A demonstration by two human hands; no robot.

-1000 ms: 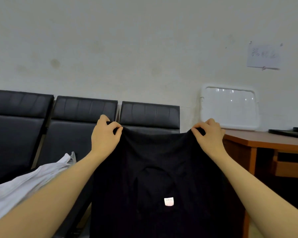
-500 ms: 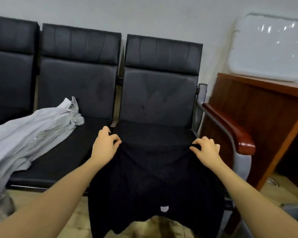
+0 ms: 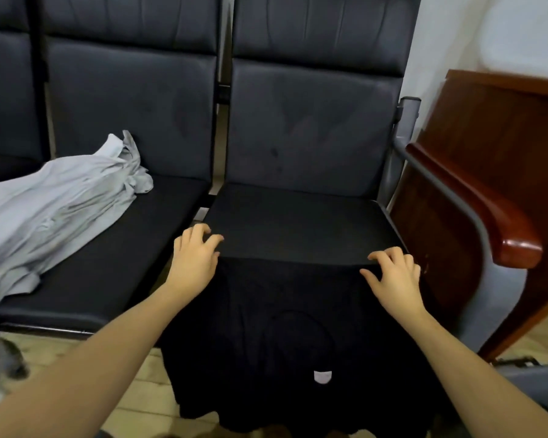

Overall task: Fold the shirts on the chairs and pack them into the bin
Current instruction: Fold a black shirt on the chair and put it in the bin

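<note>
A black shirt (image 3: 298, 336) with a small white label hangs over the front edge of the right-hand black chair (image 3: 298, 216), its lower part dropping toward the floor. My left hand (image 3: 193, 260) grips the shirt's upper edge at the seat's front left corner, fingers curled. My right hand (image 3: 393, 276) grips the same edge at the front right corner. A crumpled light grey shirt (image 3: 60, 203) lies across the middle chair (image 3: 133, 248) to the left.
The right chair has a metal arm with a red-brown wooden armrest (image 3: 487, 222). Right beside it stands a brown wooden desk (image 3: 494, 128). A grey rounded object (image 3: 538, 387) shows at the bottom right. Pale floor tiles (image 3: 140, 390) run below the chairs.
Both hands have brought the black shirt down from in front of the wall to the right chair's front edge. My view has tilted down toward the seats.
</note>
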